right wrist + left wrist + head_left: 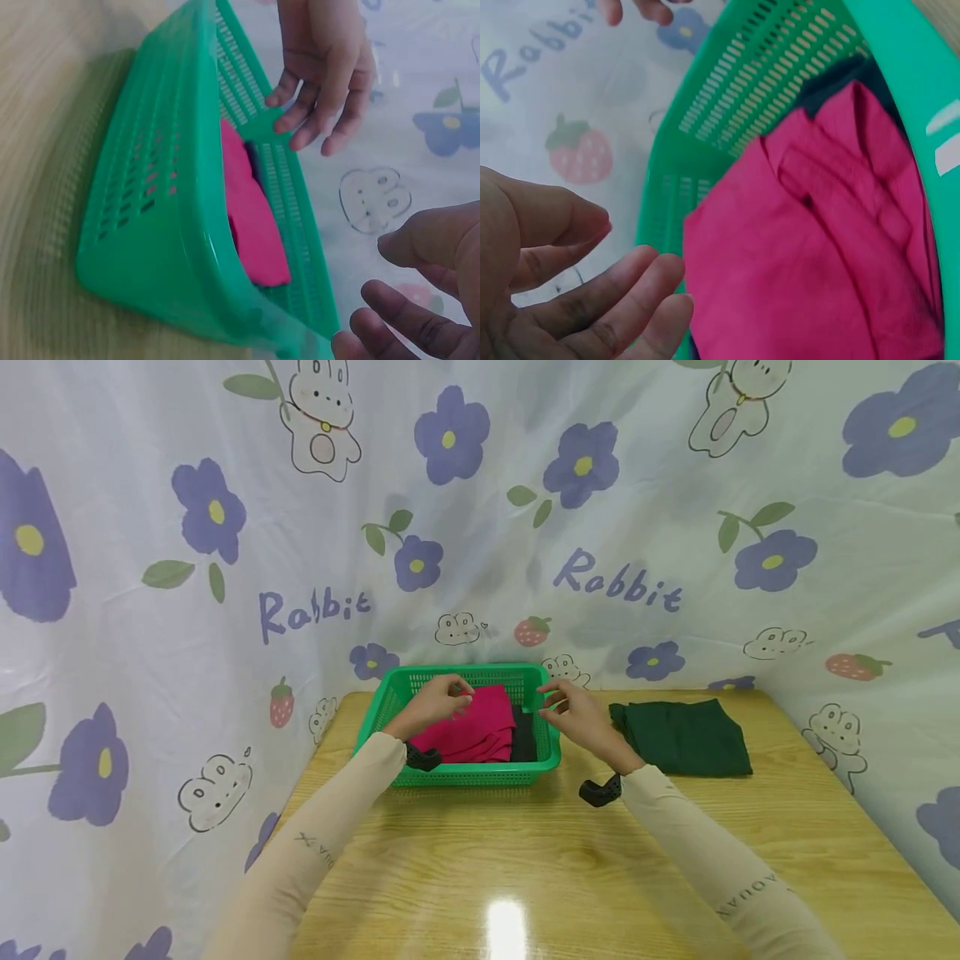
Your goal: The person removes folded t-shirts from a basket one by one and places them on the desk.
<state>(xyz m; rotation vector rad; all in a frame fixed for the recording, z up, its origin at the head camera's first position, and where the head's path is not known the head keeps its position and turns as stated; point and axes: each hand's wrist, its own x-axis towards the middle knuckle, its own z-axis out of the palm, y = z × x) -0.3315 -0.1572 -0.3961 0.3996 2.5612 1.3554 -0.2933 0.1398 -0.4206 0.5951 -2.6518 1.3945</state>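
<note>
A green plastic basket with slotted sides stands at the back of the table. Inside it lies a folded bright pink cloth, with a dark cloth partly showing at its right. Above the basket's left part hovers my left hand, fingers relaxed and holding nothing. My right hand is over the basket's right rim, its loosely bent fingers apart from the cloth. In the left wrist view the pink cloth lies beside the left hand, not touched by it.
A folded dark green cloth lies on the wooden table to the right of the basket. Behind and at both sides hangs a white curtain printed with flowers and rabbits.
</note>
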